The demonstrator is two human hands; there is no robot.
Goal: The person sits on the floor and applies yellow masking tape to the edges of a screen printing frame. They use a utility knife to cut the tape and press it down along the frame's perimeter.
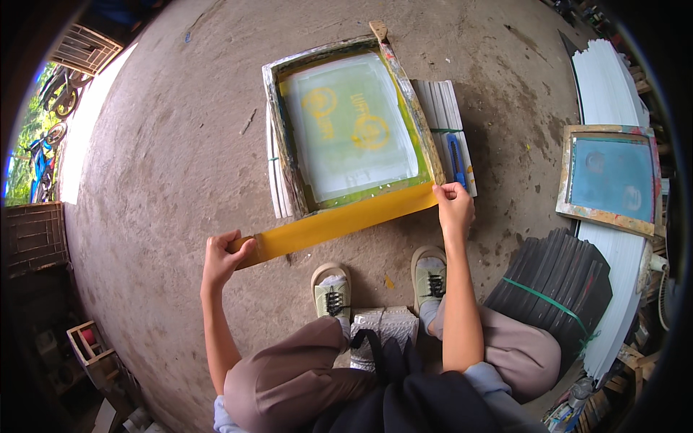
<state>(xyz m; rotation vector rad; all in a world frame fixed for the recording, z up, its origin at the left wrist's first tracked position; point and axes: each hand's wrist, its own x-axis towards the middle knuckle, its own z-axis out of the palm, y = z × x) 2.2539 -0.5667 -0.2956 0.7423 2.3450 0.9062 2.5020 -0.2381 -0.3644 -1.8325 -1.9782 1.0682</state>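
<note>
We stretch yellow tape (336, 224) along near edge of screen-printing frame (350, 123); left hand (224, 258) pinches the roll end, right hand (453, 202) presses tape at frame's corner. Risk: slack wrinkles it, bad seal w/ ink leaks

Loose taupe-brown trousers (289, 375) are worn, w/ a dark top or apron (411, 397) at the near edge. Light blue sleeve cuffs (482, 375) are seen at the elbows; forearms are left bare. Pale green shoes (330, 289) w/ black laces are worn over light socks.
</note>
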